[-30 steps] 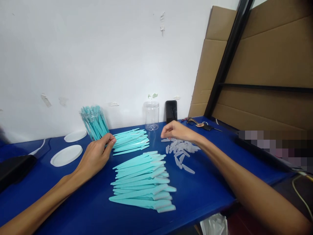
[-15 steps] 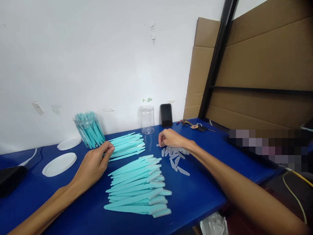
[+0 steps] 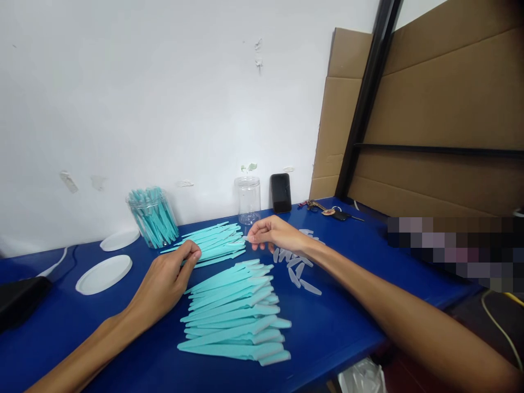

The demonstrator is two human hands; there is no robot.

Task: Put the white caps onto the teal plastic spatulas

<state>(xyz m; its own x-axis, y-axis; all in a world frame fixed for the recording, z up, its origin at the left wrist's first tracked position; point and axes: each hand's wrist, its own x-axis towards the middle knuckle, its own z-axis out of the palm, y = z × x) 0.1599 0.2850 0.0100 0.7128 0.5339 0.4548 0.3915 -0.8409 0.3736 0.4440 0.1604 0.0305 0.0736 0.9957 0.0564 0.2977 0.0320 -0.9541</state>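
Blue table (image 3: 335,327) underneath. At ten o'clock, clear jar (image 3: 153,217) packed with teal sticks; beside it, two white lids (image 3: 103,274), one nearer, one (image 3: 119,239) farther back by the wall. At nine o'clock, black object (image 3: 20,297) with white cable (image 3: 53,266) trailing behind. At twelve o'clock, empty clear jar (image 3: 249,200), black phone (image 3: 280,192) propped upright against white wall (image 3: 164,98). At one o'clock, keys (image 3: 329,210) lying flat. At two o'clock, brown cardboard sheets (image 3: 442,109) and black bar (image 3: 364,98) leaning.
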